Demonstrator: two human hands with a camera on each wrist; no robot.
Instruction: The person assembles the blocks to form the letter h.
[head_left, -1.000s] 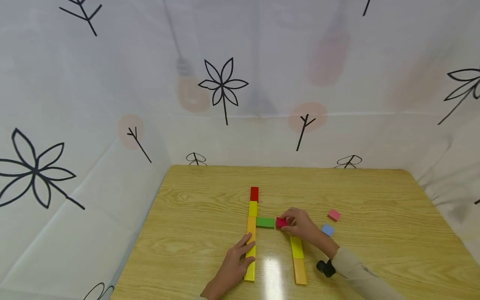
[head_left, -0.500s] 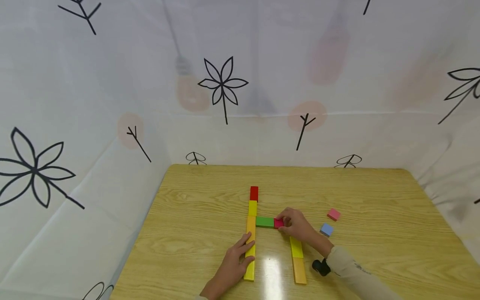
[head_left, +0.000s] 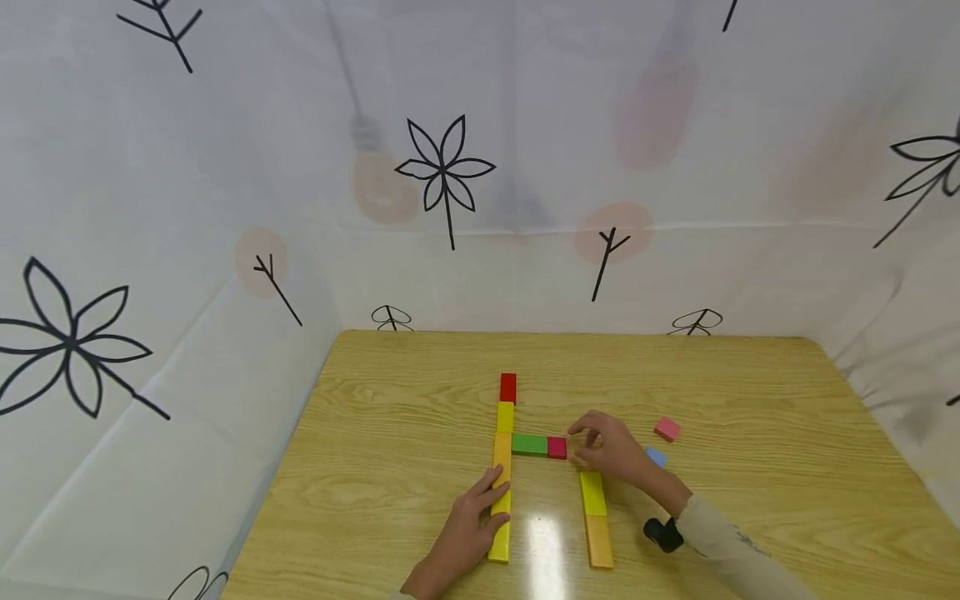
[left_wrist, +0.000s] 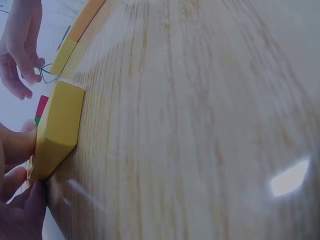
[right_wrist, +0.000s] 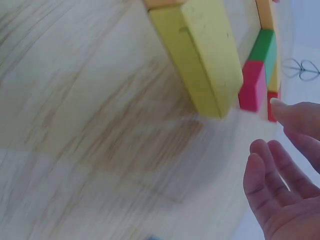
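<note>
A left column of wooden blocks runs up the table: a yellow block [head_left: 499, 546] at the near end, then an orange block [head_left: 502, 448], another yellow block [head_left: 506, 417] and a red block [head_left: 508, 388] at the far end. My left hand [head_left: 467, 531] rests its fingers across the near yellow and orange blocks. From the orange block a green block [head_left: 530, 445] extends right, touching a crimson block [head_left: 557, 447]. Just right of that crimson block is my right hand [head_left: 611, 450], fingers apart and holding nothing; the right wrist view shows a gap between thumb and fingers.
A second column, a yellow block [head_left: 592, 493] and an orange block [head_left: 598, 542], lies right of the first. Beyond my right hand are a loose pink block [head_left: 667, 429] and a partly covered blue block [head_left: 656, 456]. A patterned white cloth [head_left: 517, 275] hangs behind the table [head_left: 390, 400].
My right hand slid the crimson block left against the green block, then let go and drew back right. My left hand stayed in place.
</note>
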